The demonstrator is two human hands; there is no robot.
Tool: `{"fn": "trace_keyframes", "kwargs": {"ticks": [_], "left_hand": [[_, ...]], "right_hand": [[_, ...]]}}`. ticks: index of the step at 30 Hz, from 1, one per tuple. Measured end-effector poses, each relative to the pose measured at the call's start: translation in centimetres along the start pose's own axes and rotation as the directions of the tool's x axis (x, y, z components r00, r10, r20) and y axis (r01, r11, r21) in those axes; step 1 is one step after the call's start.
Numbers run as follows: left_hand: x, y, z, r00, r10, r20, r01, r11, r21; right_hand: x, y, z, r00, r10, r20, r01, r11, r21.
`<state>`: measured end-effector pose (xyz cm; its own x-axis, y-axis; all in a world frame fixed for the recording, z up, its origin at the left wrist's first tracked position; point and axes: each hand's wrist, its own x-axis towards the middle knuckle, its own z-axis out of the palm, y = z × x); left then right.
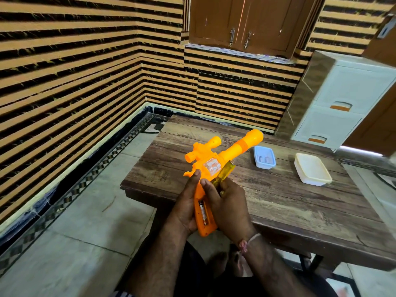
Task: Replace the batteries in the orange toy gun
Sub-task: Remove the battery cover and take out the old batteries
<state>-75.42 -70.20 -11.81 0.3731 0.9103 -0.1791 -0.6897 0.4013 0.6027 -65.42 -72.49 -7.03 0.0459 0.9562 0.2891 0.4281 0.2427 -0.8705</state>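
Reaching in from the bottom of the frame, both forearms meet just below centre, over the near left corner of a worn wooden table (278, 202). The left hand (186, 202) cradles the grip of the orange toy gun (216, 166) from the left side, fingers wrapped up along it and one fingertip against the body. The right hand (227, 204) closes in from the right, grasping a yellow-handled screwdriver (222, 172) while its fingers lie against the gun's grip. The gun points toward the upper right, its barrel over the table. The grip's compartment stands open, with a battery (203, 212) showing inside.

Further right on the table sit a small blue tray (257, 159) holding small items too blurred to name, and a white lidded box (311, 169). Striped walls fill the upper left; a white drawer unit (347, 103) stands at the right, a brown cabinet (246, 22) at the top.
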Motion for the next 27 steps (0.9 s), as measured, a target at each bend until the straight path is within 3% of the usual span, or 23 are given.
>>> {"fn": "trace_keyframes", "kwargs": {"ticks": [4, 12, 27], "left_hand": [[0.0, 0.0, 0.1, 1.000, 0.004, -0.004, -0.004, 0.999, -0.039], [-0.1, 0.5, -0.1, 0.999, 0.026, -0.029, -0.028, 0.997, -0.067], [-0.1, 0.6, 0.3, 0.993, 0.074, -0.090, -0.075, 0.997, -0.013]], "right_hand": [[1.1, 0.1, 0.2, 0.998, 0.003, 0.060, 0.004, 0.995, -0.104], [0.5, 0.4, -0.1, 0.999, 0.041, -0.007, -0.040, 0.992, 0.123], [-3.1, 0.2, -0.4, 0.992, 0.098, -0.078, -0.073, 0.960, 0.270]]}}
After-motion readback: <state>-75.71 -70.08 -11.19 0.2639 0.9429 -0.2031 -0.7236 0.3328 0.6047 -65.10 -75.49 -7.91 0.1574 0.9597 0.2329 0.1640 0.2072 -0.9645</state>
